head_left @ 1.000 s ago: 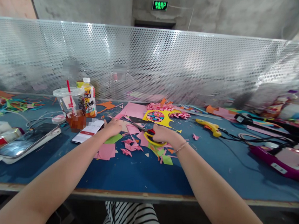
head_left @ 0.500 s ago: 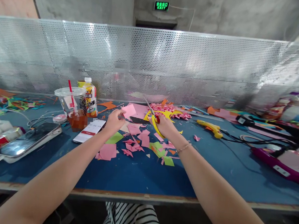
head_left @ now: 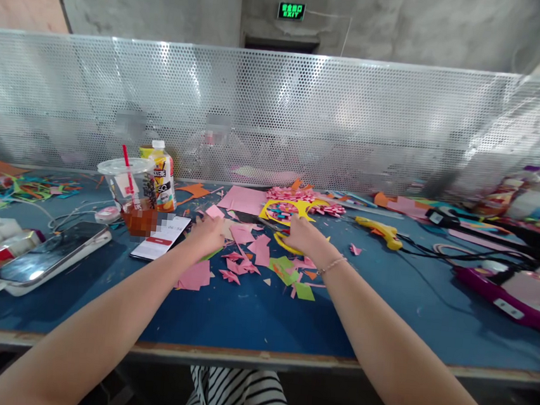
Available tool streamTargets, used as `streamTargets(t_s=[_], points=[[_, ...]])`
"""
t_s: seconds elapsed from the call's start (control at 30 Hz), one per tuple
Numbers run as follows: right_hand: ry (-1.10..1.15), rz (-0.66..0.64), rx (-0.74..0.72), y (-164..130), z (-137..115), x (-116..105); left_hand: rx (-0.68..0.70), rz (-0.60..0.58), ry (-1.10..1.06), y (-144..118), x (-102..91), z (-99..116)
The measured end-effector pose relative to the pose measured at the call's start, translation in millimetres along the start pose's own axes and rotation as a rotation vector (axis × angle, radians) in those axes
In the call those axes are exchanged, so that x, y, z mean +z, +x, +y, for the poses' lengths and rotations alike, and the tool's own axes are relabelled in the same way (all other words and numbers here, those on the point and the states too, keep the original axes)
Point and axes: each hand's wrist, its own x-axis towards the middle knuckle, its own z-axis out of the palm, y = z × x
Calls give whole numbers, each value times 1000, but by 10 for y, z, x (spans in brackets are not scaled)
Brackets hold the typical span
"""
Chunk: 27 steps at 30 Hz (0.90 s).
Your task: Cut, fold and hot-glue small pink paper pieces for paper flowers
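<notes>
My left hand (head_left: 207, 233) is closed, low over the paper scraps, with a small pink piece of paper (head_left: 214, 212) at its fingertips. To its right, my right hand (head_left: 303, 236) is closed at the yellow-handled scissors (head_left: 286, 246). The scissors lie low and almost flat, their blades pointing left. Just behind them is a yellow sheet (head_left: 272, 208) with an opening, through which red, white and blue bits show. Pink scraps (head_left: 259, 250) and green scraps (head_left: 284, 271) are scattered between and in front of my hands. A larger pink sheet (head_left: 242, 199) lies farther back.
On the left are a phone (head_left: 164, 238), a plastic cup (head_left: 131, 183) with a red straw, a bottle (head_left: 163, 182) and a charging phone (head_left: 52, 255). A yellow glue gun (head_left: 382, 231) and a purple power strip (head_left: 494, 297) lie right. A perforated metal panel (head_left: 278, 114) borders the back.
The scissors have come down from an upward slant to nearly flat, blades now leftward. My left hand has lowered toward the scraps with the pink piece.
</notes>
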Motion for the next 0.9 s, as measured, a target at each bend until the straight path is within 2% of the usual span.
streamTargets(t_s=[0.1, 0.23, 0.3, 0.37, 0.5, 0.6, 0.7, 0.8, 0.9], points=[[56, 35, -63, -1, -28, -7, 38, 18, 195, -69, -62, 82], [221, 183, -455, -24, -177, 46, 103, 13, 267, -97, -101, 150], [277, 147, -606, -37, -279, 100, 122, 12, 268, -96, -78, 158], [295, 103, -654, -43, -380, 149, 149, 17, 262, -89, -48, 158], [187, 18, -628, -28, -506, 196, 208, 2, 214, -58, -21, 157], [62, 13, -592, -23, -517, 192, 210, -22, 132, -18, -11, 165], [12, 38, -557, -32, -494, 166, 213, -20, -53, 25, 13, 188], [125, 113, -475, -36, -474, 119, 224, -13, -348, 50, 25, 220], [407, 162, -342, -31, -458, 60, 197, 12, -552, 53, 8, 245]])
